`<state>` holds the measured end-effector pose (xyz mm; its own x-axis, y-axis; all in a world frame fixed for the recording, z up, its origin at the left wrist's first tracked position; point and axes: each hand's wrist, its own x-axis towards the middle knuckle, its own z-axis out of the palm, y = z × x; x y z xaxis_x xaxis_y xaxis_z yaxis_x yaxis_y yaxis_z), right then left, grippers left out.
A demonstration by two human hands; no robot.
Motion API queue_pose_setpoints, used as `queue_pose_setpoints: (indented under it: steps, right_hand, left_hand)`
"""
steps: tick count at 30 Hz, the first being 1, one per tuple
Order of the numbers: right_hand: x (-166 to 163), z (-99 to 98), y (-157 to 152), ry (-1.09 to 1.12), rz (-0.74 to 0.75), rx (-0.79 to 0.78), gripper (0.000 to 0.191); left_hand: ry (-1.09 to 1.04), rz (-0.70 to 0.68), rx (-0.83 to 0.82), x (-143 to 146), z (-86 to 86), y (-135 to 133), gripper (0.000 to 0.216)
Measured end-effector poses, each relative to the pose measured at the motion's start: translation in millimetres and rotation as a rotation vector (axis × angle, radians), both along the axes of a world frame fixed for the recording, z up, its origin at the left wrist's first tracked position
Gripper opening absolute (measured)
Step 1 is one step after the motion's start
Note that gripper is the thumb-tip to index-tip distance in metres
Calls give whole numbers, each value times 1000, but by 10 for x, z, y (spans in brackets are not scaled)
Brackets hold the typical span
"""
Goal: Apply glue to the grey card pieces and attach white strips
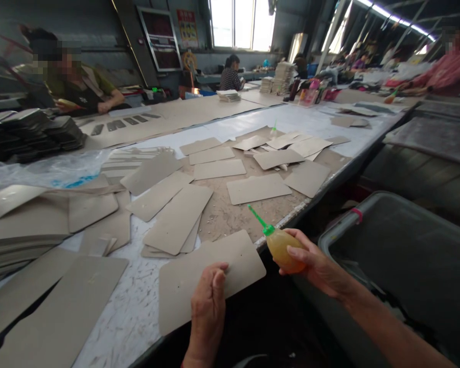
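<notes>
My right hand (310, 260) is wrapped around a soft squeeze bottle (285, 250) of amber liquid, likely glue. Its green nozzle points up and left, above the table edge. Under my left hand (209, 306) lies a grey rounded-corner board (184, 291), partly overhanging the table's front edge. The fingers of that hand are curled together over the board's lower part, and some fingertips are hidden. Just beyond are more loose grey boards (258, 189), scattered singly and overlapping. Several boards (178, 220) also overlap to the left of centre.
Stacked boards (19, 235) fill the left side, near clear plastic sheeting (80, 166). A second green-nozzled bottle (273, 132) stands among the farther boards. On the right sits a grey plastic bin (406, 240). Other people work across the table and at the far right.
</notes>
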<state>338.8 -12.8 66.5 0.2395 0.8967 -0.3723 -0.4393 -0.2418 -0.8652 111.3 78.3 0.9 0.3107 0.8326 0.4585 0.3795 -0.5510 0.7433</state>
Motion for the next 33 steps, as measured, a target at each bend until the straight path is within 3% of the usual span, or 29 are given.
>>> queue_pose_setpoints:
  steps: [4,6,11,16,20,25,28,33]
  right_hand:
    - [92,38,-16,-239,28,-11,56]
    - [156,81,-23,-409,49,-9,56]
    - [288,255,-33,-741,-30,22,58]
    - [300,289,-37,-848,-46,22,56]
    - [297,186,-20,-715,-67,-3,61]
    - [299,109,84,-285,-154,36,56]
    - [269,118,161,-83,-108,6,49]
    - [177,110,273,-9,-51,-31,40]
  left_hand:
    - [130,-179,201,-114,-5,-72,22]
    - [172,-194,295,-106,-27,-70,18]
    - [100,-69,296,112,-60,-8,16]
    - [238,-203,346,108,-67,-64,24]
    - [257,-214,387,26,-108,-93,23]
    - [198,-93,346,221,-87,19,17]
    - [220,-87,383,300,-85,78,16]
    - [273,-154,500,210,-133,119,22]
